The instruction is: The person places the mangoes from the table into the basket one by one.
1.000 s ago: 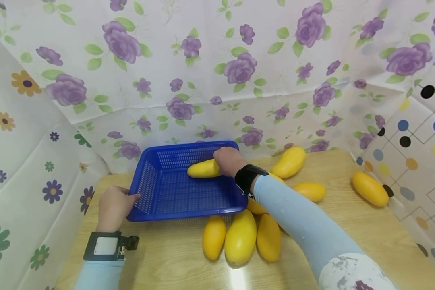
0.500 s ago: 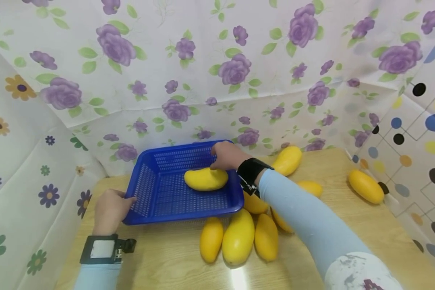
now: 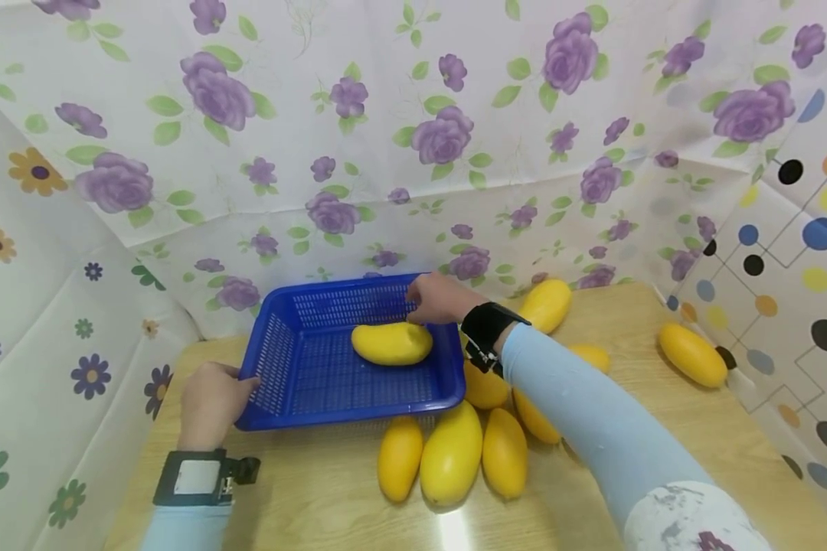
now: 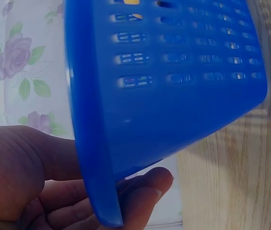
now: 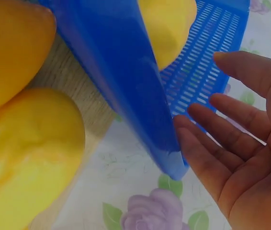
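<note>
A blue plastic basket (image 3: pixel 320 383) with slotted sides stands at the back left of the table. My left hand (image 3: pixel 214 402) grips its left rim; in the left wrist view the thumb and fingers lie either side of the rim of the basket (image 4: pixel 174 115). One yellow mango (image 3: pixel 389 343) lies in the basket, toward its right side. My right hand (image 3: pixel 442 298) is over the basket's back right corner, beside that mango. In the right wrist view the fingers of the right hand (image 5: pixel 250 158) are spread and hold nothing, with fingertips close to the rim.
Mangoes lie in front of the basket, among them a large yellow mango (image 3: pixel 451 455). Others, such as a mango (image 3: pixel 547 305) at the back, lie to its right, partly hidden by my right arm. A lone mango (image 3: pixel 692 354) rests near the patterned right wall.
My right hand has laid the mango down in the basket, let go of it and drawn back slightly to the right. The left hand keeps its grip on the rim.
</note>
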{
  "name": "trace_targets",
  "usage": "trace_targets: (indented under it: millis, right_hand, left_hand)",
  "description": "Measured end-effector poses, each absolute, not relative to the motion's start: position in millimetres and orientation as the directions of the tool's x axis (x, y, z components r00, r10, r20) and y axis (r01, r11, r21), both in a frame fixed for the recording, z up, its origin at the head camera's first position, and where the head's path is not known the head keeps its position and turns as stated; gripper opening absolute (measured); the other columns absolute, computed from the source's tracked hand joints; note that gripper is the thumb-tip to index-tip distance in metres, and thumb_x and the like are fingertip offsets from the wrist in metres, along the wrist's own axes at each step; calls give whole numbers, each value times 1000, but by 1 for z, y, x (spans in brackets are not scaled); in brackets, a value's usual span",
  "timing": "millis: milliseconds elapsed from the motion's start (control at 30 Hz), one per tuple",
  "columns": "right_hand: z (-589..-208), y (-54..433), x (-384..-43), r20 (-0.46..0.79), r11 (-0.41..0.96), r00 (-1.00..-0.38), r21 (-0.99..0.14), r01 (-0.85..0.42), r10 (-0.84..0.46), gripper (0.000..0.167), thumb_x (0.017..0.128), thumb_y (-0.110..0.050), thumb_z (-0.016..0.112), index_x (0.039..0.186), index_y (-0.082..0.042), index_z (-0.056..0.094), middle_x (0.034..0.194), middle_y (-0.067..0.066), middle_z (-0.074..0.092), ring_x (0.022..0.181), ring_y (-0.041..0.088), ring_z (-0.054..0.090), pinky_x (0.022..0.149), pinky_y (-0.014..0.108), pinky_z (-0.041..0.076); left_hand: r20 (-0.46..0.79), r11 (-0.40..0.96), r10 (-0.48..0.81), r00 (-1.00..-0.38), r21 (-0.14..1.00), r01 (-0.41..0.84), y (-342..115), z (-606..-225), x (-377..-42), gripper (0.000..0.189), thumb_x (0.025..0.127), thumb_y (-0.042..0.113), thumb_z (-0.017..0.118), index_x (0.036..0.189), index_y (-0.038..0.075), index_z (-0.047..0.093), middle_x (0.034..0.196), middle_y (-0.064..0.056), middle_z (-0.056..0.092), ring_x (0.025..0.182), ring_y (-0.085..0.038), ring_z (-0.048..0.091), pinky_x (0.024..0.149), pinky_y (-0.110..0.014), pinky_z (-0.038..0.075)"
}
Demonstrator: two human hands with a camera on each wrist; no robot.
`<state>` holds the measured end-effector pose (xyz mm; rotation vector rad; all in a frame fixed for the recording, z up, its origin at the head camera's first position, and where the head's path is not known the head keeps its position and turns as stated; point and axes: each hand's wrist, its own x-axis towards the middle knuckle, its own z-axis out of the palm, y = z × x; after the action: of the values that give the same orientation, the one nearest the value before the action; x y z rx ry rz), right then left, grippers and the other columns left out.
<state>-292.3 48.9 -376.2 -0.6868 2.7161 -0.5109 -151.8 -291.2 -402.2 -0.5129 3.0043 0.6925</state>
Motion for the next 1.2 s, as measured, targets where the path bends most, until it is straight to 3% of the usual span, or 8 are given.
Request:
trace_targets:
  millis: [233, 433, 567, 700, 800, 900, 1000, 1200]
  right_hand:
    - [-367, 68, -294, -85, 802, -868, -434, -410, -489, 36, 85, -26, 66, 114, -6, 65, 110, 9, 67, 100, 21, 62, 87, 36, 50]
    - [-367, 105, -302, 89, 848, -955, -444, -291, -282, 23, 83, -27, 65, 94, -7, 69, 91, 8, 68, 80, 22, 62, 73, 36, 50]
    - [-369, 137, -301, 124, 861, -986, -485, -155, -108, 27, 82, -28, 62, 63, -11, 54, 59, 0, 49, 56, 17, 47, 53, 29, 38]
    - [-379, 169, -299, 95, 850, -995, -526, -33, 20, 43, 82, -28, 61, 50, -13, 35, 47, -4, 28, 42, 14, 29, 42, 26, 24]
    - [-392, 189, -302, 74, 862, -992, -505, 50, 100, 39, 81, -30, 59, 54, -11, 41, 49, 0, 35, 44, 18, 35, 42, 28, 29]
    - [-407, 205, -306, 41, 878, -988, -466, 114, 150, 35, 82, -39, 60, 70, -7, 56, 63, 7, 54, 55, 22, 49, 49, 31, 38]
    - [-421, 215, -310, -40, 889, -989, -435, 144, 140, 44, 85, -47, 56, 83, -4, 65, 78, 15, 64, 67, 28, 56, 57, 38, 43]
    - [-450, 229, -320, -129, 907, -988, -400, 134, 88, 63, 86, -54, 49, 125, -6, 58, 122, 18, 62, 111, 40, 55, 95, 50, 41]
  left_hand:
    - [-62, 854, -309, -949, 421, -306, -290, -404, -151, 40, 84, 25, 65, 104, -9, 66, 103, -30, 65, 84, -42, 66, 55, -40, 53]
    - [-51, 851, -306, -951, 433, -298, -289, -404, -151, 40, 83, 24, 66, 103, -11, 66, 102, -31, 64, 82, -43, 66, 54, -40, 53]
    - [-52, 851, -312, -949, 430, -303, -289, -404, -151, 40, 83, 23, 66, 103, -11, 65, 101, -32, 64, 81, -44, 66, 54, -41, 53]
    - [-50, 854, -314, -948, 421, -305, -287, -404, -151, 39, 83, 23, 65, 102, -11, 66, 100, -32, 65, 80, -43, 66, 54, -40, 53]
    - [-52, 859, -311, -949, 413, -304, -287, -402, -151, 38, 84, 23, 65, 101, -11, 66, 98, -32, 65, 77, -42, 67, 53, -39, 52]
    - [-58, 859, -308, -950, 412, -303, -287, -401, -150, 38, 84, 23, 64, 101, -11, 66, 98, -32, 65, 77, -41, 67, 53, -39, 52]
    - [-62, 857, -309, -949, 413, -306, -285, -400, -150, 38, 84, 23, 64, 102, -11, 66, 100, -31, 65, 79, -42, 67, 53, -39, 52]
    - [-68, 849, -319, -945, 422, -317, -283, -399, -148, 38, 84, 23, 64, 103, -10, 66, 101, -31, 65, 80, -42, 67, 52, -38, 52]
